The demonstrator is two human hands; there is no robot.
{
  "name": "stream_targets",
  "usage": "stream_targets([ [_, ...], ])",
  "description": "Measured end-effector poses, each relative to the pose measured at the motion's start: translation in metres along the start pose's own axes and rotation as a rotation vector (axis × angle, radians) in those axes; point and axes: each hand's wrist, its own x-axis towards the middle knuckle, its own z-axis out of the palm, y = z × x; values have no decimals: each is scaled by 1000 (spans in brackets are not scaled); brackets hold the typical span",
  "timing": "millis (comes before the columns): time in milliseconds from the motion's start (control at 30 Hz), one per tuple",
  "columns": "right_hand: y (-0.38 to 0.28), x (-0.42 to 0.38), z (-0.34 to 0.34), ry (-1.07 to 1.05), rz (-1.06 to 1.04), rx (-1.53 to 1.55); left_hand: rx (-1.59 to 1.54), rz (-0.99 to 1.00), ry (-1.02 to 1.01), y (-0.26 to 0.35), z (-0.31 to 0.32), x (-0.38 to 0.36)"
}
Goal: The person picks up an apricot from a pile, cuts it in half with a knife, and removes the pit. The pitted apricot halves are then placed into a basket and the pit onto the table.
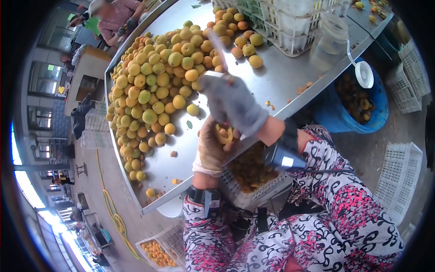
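Observation:
My left hand (pixel 212 147), in a pale worn glove, is closed around a cut apricot (pixel 224 134) with its inside showing. Right above it is my right hand (pixel 233 102) in a grey glove, closed on a knife (pixel 218 47) whose blurred blade points up and away. Both hands are over the near edge of the metal table (pixel 181 156). A large heap of yellow-green apricots (pixel 158 81) lies just beyond them. Below the hands, a crate (pixel 272 188) holds cut fruit.
White crates (pixel 294 27) and a clear jar (pixel 328 43) stand at the table's right. A blue bucket (pixel 362 122) of fruit pieces is on the floor beside it. A person (pixel 118 20) stands across the table. A yellow hose (pixel 115 217) lies at left.

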Motion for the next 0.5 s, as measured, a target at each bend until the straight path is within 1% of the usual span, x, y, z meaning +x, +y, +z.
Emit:
stream_targets([
  [33, 2, 3, -9, -11, 28, 169, -37, -6, 52, 2, 10, 0],
  [67, 3, 5, -12, -13, 29, 167, -75, -12, 103, 5, 15, 0],
  [100, 4, 7, -14, -2, 15, 205, -103, -60, 133, 8, 18, 0],
  [133, 5, 8, -16, 8, 1, 244, -104, -58, 132, 7, 15, 0],
  [200, 8, 11, -19, 3, -2, 276, -192, -127, 33, 5, 8, -2],
  [233, 9, 11, -21, -8, -1, 306, -192, -126, 35, 4, 6, -3],
  [300, 10, 8, -18, -20, 4, 336, -131, -69, -70, 5, 6, -3],
  [333, 10, 4, -16, -63, -16, 268, -133, -67, -67, 4, 6, -3],
  [367, 11, -1, -12, -106, -35, 200, -138, -98, 46, 2, 6, -2],
  [400, 19, -2, -5, -110, -32, 196, -144, -128, 159, 1, 5, -2],
  [433, 32, -2, 6, -141, -509, -174, -148, -125, 160, -9, -11, 2],
  [467, 41, -6, 14, -165, -984, -550, 489, 148, 156, -27, -40, 10],
  [500, 39, -17, 17, -281, -913, -791, 1126, 424, 137, -37, -55, 15],
])
